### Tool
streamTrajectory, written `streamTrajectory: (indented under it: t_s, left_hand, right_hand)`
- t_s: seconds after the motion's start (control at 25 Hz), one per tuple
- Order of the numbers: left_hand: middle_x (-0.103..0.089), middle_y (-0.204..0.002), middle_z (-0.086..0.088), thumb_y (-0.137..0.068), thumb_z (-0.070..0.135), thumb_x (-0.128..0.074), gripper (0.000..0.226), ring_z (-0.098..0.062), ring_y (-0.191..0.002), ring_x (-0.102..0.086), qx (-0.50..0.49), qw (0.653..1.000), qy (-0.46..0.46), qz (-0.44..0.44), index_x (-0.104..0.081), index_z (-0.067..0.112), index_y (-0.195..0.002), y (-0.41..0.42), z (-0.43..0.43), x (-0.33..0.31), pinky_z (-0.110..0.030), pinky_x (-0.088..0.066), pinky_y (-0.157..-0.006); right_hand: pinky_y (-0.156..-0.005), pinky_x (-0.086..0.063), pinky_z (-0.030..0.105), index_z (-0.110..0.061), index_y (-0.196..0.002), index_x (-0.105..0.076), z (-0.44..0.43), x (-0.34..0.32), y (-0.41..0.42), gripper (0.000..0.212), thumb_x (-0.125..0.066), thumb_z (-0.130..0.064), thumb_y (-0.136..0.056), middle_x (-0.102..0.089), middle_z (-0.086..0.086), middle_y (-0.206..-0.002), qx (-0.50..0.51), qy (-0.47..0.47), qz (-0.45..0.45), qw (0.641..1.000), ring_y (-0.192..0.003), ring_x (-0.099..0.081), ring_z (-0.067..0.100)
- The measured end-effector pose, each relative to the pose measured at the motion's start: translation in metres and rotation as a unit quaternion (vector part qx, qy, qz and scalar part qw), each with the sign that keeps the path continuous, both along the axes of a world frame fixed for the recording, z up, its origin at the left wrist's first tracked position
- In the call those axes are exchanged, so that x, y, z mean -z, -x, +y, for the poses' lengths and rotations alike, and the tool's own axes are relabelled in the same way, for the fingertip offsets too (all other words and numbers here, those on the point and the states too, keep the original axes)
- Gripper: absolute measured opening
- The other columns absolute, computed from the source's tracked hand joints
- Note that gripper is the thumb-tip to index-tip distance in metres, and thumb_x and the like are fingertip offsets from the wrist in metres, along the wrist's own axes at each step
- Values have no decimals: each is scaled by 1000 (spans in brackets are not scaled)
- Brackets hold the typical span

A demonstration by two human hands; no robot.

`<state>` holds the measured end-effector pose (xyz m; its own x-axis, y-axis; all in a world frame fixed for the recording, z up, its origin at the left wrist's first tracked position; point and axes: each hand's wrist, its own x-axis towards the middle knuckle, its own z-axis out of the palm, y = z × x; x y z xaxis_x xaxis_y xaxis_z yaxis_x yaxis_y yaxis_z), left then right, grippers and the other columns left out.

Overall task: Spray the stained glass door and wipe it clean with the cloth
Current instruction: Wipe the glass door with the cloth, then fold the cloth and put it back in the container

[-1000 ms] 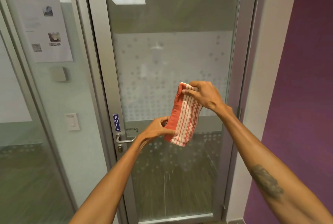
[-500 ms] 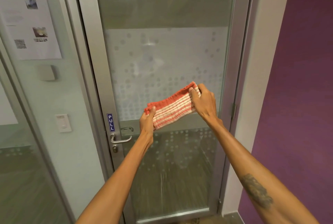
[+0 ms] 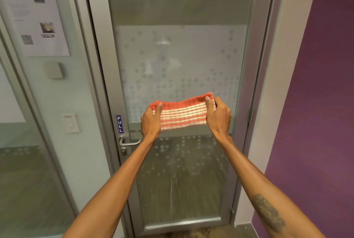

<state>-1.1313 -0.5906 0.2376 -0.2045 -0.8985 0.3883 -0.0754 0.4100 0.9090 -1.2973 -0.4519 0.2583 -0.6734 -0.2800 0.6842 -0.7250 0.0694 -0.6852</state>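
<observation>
A glass door (image 3: pixel 178 56) in a grey metal frame fills the middle of the head view, with a frosted dotted band across it and faint streaks low on the pane. A folded red-and-white striped cloth (image 3: pixel 183 116) is stretched level in front of the glass, just below the frosted band. My left hand (image 3: pixel 151 122) grips its left end and my right hand (image 3: pixel 218 117) grips its right end. No spray bottle is in view.
A lever handle (image 3: pixel 128 143) and a blue PULL sticker (image 3: pixel 119 124) sit on the door's left stile. To the left is a glass side panel with a paper notice (image 3: pixel 38 21) and a wall switch (image 3: pixel 70 123). A purple wall (image 3: pixel 316 103) stands at the right.
The cloth has turned from hanging upright to lying level. My left hand has risen to hold its left end, and my right hand has lowered to the same height.
</observation>
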Motion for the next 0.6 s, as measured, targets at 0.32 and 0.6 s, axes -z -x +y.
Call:
streamTrajectory:
  t_s: [0.32, 0.6]
  left_hand:
    - [-68, -70, 7, -82, 34, -59, 17, -19, -72, -63, 8, 989, -135, -52, -66, 20, -74, -60, 10, 6, -27, -45, -62]
    - [-77, -95, -3, -91, 26, -59, 16, -21, -85, -72, -59, 990, -128, -5, -72, 18, -96, -162, 25, 6, -33, -57, -75]
  right_hand:
    - [-59, -32, 32, -16, -76, -53, -3, 16, -38, 38, -50, -46, -100, -67, 12, -79, -36, -36, -50, 997, -72, -57, 32]
    - [-61, -41, 34, -12, -82, -59, -31, 28, -118, 39, -48, -45, -101, -68, 11, -81, -130, -41, -75, 988, -77, -62, 33]
